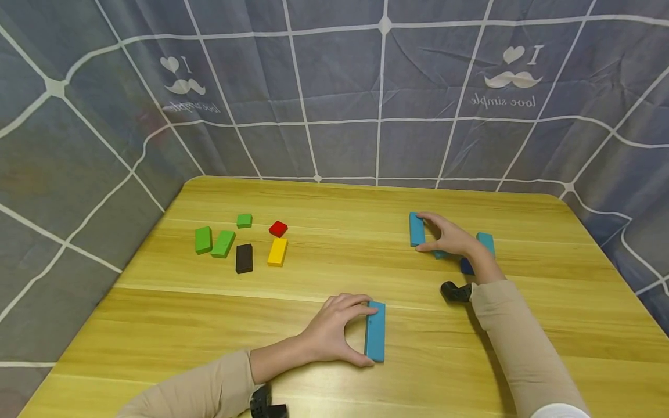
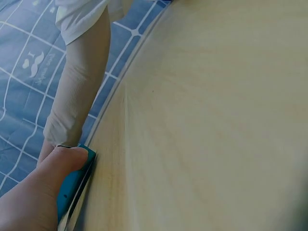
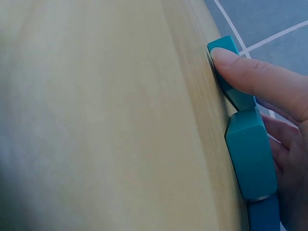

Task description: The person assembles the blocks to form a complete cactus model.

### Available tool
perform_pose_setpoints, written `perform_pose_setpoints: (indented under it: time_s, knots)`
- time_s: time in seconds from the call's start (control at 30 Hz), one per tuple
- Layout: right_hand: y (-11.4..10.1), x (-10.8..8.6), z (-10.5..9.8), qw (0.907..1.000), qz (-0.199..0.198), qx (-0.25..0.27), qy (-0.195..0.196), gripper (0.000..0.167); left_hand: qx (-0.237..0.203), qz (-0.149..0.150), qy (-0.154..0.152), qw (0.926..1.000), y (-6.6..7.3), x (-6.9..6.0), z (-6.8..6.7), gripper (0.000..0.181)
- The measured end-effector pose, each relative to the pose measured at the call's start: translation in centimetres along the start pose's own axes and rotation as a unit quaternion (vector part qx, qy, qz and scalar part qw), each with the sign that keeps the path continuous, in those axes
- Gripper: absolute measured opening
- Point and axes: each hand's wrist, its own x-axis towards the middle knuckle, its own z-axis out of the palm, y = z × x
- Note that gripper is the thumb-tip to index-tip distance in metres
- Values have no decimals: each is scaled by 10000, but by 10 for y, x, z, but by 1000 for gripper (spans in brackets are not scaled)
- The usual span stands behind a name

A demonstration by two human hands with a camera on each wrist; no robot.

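Yellow wood with lengthwise grain forms the tabletop (image 1: 313, 278) in the head view, which I follow from my remote station; its rounded far corners meet a creased grey curtain (image 1: 345, 75) ruled in white. Toward the front, the left hand (image 1: 333, 330) grips the near blue block (image 1: 375, 334), a smooth oblong, between thumb and fingers at its opposite ends. Farther off, the right hand (image 1: 455, 237) pinches the far blue block (image 1: 416, 231) likewise by its ends. Partly hidden by that hand and arm are a middle blue block (image 1: 439, 254), a dark-blue block (image 1: 467, 266) and an outer blue block (image 1: 486, 242). Well to the left I count green blocks (image 1: 223, 244), three in number, with a black block (image 1: 244, 258), a yellow block (image 1: 277, 252) and a red block (image 1: 279, 229); broad grain separates this group from both hands.

In the left wrist view, the thumb presses the near blue block's end; a beige sleeve (image 2: 79, 91) extends behind, and wood spreads rightward as room for moving.

In the right wrist view, the thumb lies on the far blue block's end. Directly alongside I see the bevelled middle blue block; whether they touch, I cannot tell. Wood widens leftward.
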Motion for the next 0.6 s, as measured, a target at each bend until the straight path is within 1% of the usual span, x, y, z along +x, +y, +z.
perform_pose_setpoints:
  time_s: [0.23, 0.47, 0.6]
  knots:
    - [0, 1, 0, 10000, 2, -46, -13, 89, 260, 52, -118, 9996, 1, -3, -1, 79]
    - [0, 0, -1, 10000, 7, 51, 3, 89, 463, 117, -131, 9988, 1, -3, 0, 79]
    - [-2, 0, -1, 9999, -12, -37, 101, 88, 517, 150, -132, 9985, 0, -3, 0, 79]
